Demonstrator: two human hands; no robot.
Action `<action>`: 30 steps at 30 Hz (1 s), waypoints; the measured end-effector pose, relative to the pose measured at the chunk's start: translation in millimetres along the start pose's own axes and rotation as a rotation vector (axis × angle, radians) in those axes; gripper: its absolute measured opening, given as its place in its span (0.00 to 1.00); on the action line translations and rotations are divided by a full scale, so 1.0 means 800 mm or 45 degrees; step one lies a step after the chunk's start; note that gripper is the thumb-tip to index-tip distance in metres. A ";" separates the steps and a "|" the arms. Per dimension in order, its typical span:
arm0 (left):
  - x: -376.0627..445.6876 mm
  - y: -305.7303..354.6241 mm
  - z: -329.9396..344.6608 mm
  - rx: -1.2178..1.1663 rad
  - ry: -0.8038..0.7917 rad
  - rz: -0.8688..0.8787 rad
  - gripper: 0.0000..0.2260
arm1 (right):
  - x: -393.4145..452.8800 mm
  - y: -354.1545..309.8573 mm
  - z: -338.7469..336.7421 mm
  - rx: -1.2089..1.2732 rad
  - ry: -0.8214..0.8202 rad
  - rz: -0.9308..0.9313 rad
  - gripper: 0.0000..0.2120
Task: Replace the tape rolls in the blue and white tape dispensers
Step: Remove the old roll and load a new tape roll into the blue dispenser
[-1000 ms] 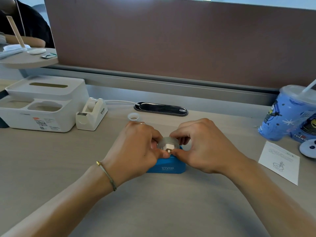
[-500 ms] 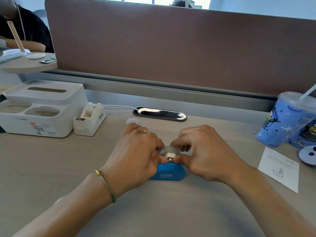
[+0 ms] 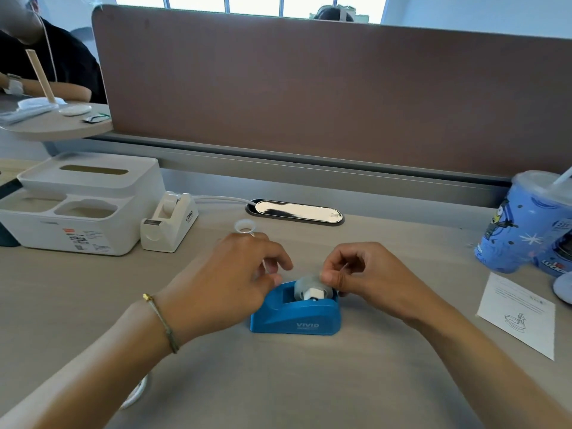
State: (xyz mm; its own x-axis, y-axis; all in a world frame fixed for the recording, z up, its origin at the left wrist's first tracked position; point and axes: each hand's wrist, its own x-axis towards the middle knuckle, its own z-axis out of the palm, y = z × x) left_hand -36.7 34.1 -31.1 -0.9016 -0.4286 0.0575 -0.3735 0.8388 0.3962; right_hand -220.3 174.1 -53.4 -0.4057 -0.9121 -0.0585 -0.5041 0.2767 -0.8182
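Observation:
The blue tape dispenser point(image 3: 295, 317) stands on the desk in the middle, between my two hands. A clear tape roll point(image 3: 305, 287) on a white hub sits in its cradle. My right hand point(image 3: 371, 280) is beside the roll, thumb and forefinger pinched on its upper right edge. My left hand point(image 3: 229, 283) is curled against the dispenser's left end; its fingertips are hidden, so what they hold is unclear. The white tape dispenser point(image 3: 168, 222) stands apart at the back left. An empty white tape core point(image 3: 244, 226) lies just beyond my left hand.
A white tissue box organiser point(image 3: 77, 205) stands at the far left. A blue drink cup point(image 3: 523, 224) and a paper slip point(image 3: 520, 314) are on the right. A cable port point(image 3: 295, 210) and the brown partition point(image 3: 309, 88) are behind. A white ring point(image 3: 136, 394) lies under my left forearm.
The roll has gone down from above the blue dispenser into its cradle. My hands have moved apart, and the left one has come off the roll. The camera has tilted up.

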 end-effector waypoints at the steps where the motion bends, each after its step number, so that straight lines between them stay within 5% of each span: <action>1: 0.000 -0.003 -0.002 0.002 0.006 -0.015 0.10 | 0.001 0.004 0.000 0.067 -0.034 0.011 0.06; 6: 0.002 -0.010 -0.002 0.001 -0.066 -0.083 0.08 | 0.003 0.013 -0.006 0.269 -0.130 0.064 0.05; 11: 0.001 -0.011 -0.001 -0.044 -0.051 -0.109 0.05 | 0.007 0.008 0.008 0.173 -0.100 0.110 0.23; 21: 0.001 -0.012 0.002 -0.095 -0.011 -0.143 0.05 | 0.007 0.019 -0.001 0.313 -0.164 0.149 0.18; 26: -0.001 -0.010 0.002 -0.124 0.018 -0.158 0.04 | 0.011 0.022 0.004 0.234 -0.147 0.156 0.04; 30: -0.003 -0.001 0.002 -0.120 0.048 -0.191 0.08 | 0.008 0.022 0.002 0.210 -0.147 0.120 0.06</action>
State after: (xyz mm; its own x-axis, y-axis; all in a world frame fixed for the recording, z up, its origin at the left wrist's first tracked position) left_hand -34.3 35.3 -33.0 -0.8279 -0.5604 0.0250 -0.4794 0.7301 0.4870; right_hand -230.7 172.7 -68.9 -0.3506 -0.9158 -0.1962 -0.3328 0.3176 -0.8879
